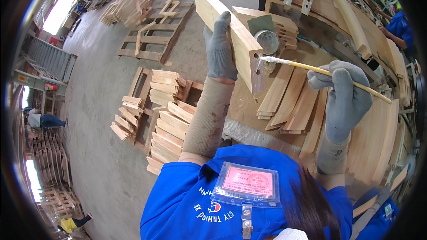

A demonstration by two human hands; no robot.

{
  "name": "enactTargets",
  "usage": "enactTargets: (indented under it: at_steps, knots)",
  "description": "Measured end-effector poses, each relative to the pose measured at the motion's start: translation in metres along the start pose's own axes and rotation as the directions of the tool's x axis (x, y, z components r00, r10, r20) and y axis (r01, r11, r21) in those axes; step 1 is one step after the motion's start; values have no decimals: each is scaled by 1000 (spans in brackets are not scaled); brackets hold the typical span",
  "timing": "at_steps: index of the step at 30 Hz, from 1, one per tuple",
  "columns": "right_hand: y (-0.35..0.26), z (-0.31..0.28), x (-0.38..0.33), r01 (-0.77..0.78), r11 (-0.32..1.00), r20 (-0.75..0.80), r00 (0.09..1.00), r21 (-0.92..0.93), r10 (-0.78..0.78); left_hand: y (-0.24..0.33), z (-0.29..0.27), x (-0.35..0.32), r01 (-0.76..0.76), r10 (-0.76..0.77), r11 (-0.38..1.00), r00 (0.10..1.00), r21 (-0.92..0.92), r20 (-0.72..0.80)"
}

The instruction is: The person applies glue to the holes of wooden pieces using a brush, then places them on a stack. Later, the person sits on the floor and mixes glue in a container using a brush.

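In a grey glove, my left hand grips a pale wooden piece and holds it up at a slant, thumb across its edge. One round hole shows near its far end and another in its near end. My right hand, also gloved, pinches a thin wooden stick like a brush handle. The stick's white-coated tip touches the wooden piece at the near-end hole. White wet stuff covers that end. Behind it stands a round tub with whitish contents.
Flat wooden slats lie fanned on the work surface by the tub. Stacked wood pieces and a pallet rest on the floor at left. Long boards lie at right. A person in blue is at the far right.
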State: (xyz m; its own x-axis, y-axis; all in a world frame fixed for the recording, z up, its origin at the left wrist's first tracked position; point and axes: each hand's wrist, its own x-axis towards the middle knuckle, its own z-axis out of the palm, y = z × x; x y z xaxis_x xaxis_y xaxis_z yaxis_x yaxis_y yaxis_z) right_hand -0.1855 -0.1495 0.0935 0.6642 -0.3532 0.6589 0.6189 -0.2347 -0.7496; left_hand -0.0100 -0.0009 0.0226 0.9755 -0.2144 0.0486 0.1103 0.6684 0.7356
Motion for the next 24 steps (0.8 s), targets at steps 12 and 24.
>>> enactTargets:
  at_steps: [12,24]
  knots:
    - [7,16,10,26,986,165,986,-164,1,1,5,-2,-120,126,989,990,88,-69]
    - [11,3,-19,58,998,62,996,5,-59,-2,0,15,-16,15,998,1000,-57,-15]
